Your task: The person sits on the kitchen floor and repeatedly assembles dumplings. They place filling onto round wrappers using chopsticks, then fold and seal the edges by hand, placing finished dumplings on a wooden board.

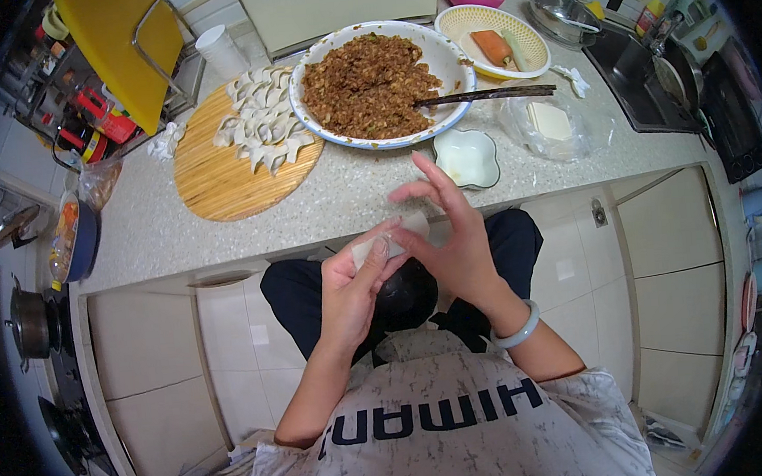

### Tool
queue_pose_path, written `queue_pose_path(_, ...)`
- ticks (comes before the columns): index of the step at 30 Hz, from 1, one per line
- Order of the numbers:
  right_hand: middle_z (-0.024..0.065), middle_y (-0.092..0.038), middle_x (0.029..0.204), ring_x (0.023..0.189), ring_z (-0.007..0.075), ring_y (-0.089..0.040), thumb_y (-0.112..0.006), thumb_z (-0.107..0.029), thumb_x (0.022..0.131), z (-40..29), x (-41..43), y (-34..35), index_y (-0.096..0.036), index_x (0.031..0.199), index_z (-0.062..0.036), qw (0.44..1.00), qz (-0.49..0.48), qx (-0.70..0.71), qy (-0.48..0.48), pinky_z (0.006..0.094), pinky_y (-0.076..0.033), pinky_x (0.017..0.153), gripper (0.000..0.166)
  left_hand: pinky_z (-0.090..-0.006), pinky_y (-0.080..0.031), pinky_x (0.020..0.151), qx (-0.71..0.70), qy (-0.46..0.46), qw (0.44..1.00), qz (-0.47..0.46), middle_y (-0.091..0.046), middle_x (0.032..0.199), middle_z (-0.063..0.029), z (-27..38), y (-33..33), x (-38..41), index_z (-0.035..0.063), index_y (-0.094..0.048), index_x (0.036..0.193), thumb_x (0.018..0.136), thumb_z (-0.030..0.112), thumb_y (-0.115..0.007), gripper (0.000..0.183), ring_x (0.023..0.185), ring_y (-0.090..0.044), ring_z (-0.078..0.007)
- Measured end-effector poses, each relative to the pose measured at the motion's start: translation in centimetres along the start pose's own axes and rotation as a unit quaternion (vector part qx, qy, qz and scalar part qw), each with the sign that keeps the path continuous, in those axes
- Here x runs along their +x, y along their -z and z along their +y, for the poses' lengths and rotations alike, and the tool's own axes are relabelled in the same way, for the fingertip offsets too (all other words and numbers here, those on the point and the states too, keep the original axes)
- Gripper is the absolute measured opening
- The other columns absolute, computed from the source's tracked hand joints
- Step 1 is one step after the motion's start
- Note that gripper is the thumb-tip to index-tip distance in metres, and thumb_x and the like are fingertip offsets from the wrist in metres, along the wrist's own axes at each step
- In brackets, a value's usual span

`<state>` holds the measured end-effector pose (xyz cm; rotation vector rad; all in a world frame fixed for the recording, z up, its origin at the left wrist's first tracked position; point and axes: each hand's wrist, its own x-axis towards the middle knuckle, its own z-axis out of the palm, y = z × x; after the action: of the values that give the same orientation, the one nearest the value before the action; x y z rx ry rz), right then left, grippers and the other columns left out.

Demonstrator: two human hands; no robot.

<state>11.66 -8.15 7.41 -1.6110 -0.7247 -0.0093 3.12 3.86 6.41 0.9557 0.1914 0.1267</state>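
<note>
My left hand (348,284) holds a pale dough wrapper (415,224) between thumb and fingers, just off the counter's front edge and above my lap. The wrapper looks partly bent, and whether it has filling inside is hard to tell. My right hand (459,248) touches it with the thumb, the other fingers raised and spread. Beyond the hands stands a large white enamel bowl (458,108) of brown minced filling (369,84), with dark chopsticks (490,94) resting across its rim. A small white scalloped dish (465,157) sits in front of the bowl.
Several folded dumplings (261,123) lie on a round bamboo board (215,184). A stack of square wrappers (548,121) rests on clear plastic at right. Behind it, a yellow basket (533,35) holds a carrot (492,48). A black sink (616,65) is far right; a yellow board (121,50) stands left.
</note>
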Motion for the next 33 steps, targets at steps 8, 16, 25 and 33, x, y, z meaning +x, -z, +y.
queue_pose_path(8, 0.0001, -0.065, 0.075, 0.076, 0.0072, -0.061, -0.073, 0.003, 0.071, 0.5, -0.5, 1.0, -0.041, 0.135, -0.0045, 0.995, -0.041, 0.072, -0.064, 0.0325, -0.046, 0.093, 0.072, -0.0343, -0.051, 0.089, 0.186, -0.043, 0.981, -0.032, -0.058, 0.118, -0.0164, 1.0, 1.6, -0.5, -0.0070, -0.051, 0.123, 0.093, 0.006, -0.050, 0.032, 0.103, -0.059, -0.0201)
queue_pose_path(16, 0.0083, -0.066, 0.095, 0.083, 0.0086, -0.061, -0.073, 0.004, 0.072, 0.9, -1.2, -0.2, -0.035, 0.137, -0.0033, 0.967, -0.037, 0.186, -0.168, 0.0269, -0.049, 0.085, 0.075, -0.0305, -0.057, 0.070, 0.183, -0.046, 0.982, 0.025, -0.065, 0.100, -0.0184, 1.9, 2.6, -1.4, -0.0107, -0.057, 0.114, 0.092, 0.004, -0.051, 0.027, 0.085, -0.066, -0.0230)
queue_pose_path(25, 0.0051, -0.066, 0.085, 0.076, 0.0070, -0.061, -0.072, 0.005, 0.072, 0.0, -1.6, 0.4, -0.043, 0.133, -0.0058, 0.961, -0.059, 0.187, -0.195, 0.0228, -0.051, 0.074, 0.068, -0.0243, -0.050, 0.052, 0.101, -0.023, 0.995, 0.007, -0.065, 0.085, -0.0144, 2.0, 2.2, -1.8, -0.0105, -0.059, 0.108, 0.090, 0.009, -0.057, 0.027, 0.065, -0.062, -0.0167)
queue_pose_path(33, 0.0131, -0.064, 0.103, 0.092, 0.0217, -0.062, -0.072, -0.006, 0.073, 0.8, -0.3, 2.1, -0.061, 0.113, -0.0044, 0.995, 0.013, -0.102, 0.020, 0.0328, -0.049, 0.082, 0.041, -0.0202, -0.031, 0.038, 0.086, 0.053, 0.991, 0.083, -0.057, 0.061, -0.0074, 1.8, 2.0, -1.5, -0.0061, -0.064, 0.090, 0.088, 0.014, -0.061, 0.021, 0.045, -0.045, -0.0075)
